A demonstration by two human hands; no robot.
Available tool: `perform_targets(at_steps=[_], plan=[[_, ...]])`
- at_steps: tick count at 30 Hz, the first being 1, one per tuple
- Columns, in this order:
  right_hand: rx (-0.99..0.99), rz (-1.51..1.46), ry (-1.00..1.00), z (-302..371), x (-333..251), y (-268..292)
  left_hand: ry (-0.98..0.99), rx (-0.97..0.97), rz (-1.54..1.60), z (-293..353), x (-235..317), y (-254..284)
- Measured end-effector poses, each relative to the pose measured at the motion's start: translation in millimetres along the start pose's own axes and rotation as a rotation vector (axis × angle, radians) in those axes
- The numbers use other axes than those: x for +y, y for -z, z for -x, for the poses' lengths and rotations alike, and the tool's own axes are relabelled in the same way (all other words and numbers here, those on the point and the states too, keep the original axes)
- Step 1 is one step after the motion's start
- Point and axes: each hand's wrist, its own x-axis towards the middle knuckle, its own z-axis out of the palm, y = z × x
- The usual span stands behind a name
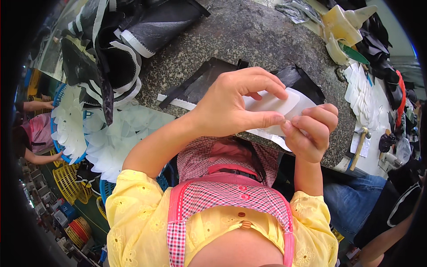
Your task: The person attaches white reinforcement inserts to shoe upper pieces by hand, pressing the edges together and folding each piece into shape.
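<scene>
Above the near edge of a speckled stone tabletop [249,31], both my hands hold a thin white curved piece [284,104], smooth and stiff-looking. My left hand [235,100] is closed on its left side, thumb below and fingers above. At the right end my right hand [313,129] pinches the edge, its fingers curled. The two thumbs nearly meet. Under my hands lies a flat black upper piece [193,86] with a white strip along its border; the hands partly cover it.
Black upper pieces with white edges [153,31] are heaped at the far left. Fanned white curved pieces [124,133] lie nearer me, and more [362,98] at the right. A yellowish squeeze bottle [342,26] stands far right, a hammer [357,149] nearer. Other people sit on both sides.
</scene>
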Motion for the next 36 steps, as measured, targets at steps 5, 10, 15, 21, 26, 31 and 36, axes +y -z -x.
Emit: perform_targets(at_steps=[5, 10, 15, 21, 26, 31, 36], plan=[[-0.010, 0.112, 0.033, 3.2, 28.8, 30.0, -0.464, 0.237, -0.621, -15.8, 14.7, 6.2], [0.192, 0.426, -0.123, 32.3, 98.0, 92.4, -0.246, 0.482, 0.046, -48.3, 13.0, 22.0], [0.240, 1.053, -0.647, 171.2, 203.4, 201.3, -0.250, 0.650, 0.123, -42.3, 10.1, 37.3], [-0.265, 0.762, -0.745, 180.5, 214.2, 198.9, -0.103, 0.343, 0.111, -19.7, 3.2, 6.9], [-0.066, -0.783, -1.164, 66.2, 46.7, 32.8, 0.029, 0.207, 0.377, 10.3, 5.8, 9.4], [-0.133, -1.424, -1.351, 45.3, 14.5, -6.0, 0.189, 0.008, 0.201, 36.5, 11.9, 44.0], [-0.244, -1.154, -1.410, 36.0, -4.6, -30.9, 0.289, 0.034, -0.010, 52.1, -16.1, 69.5]])
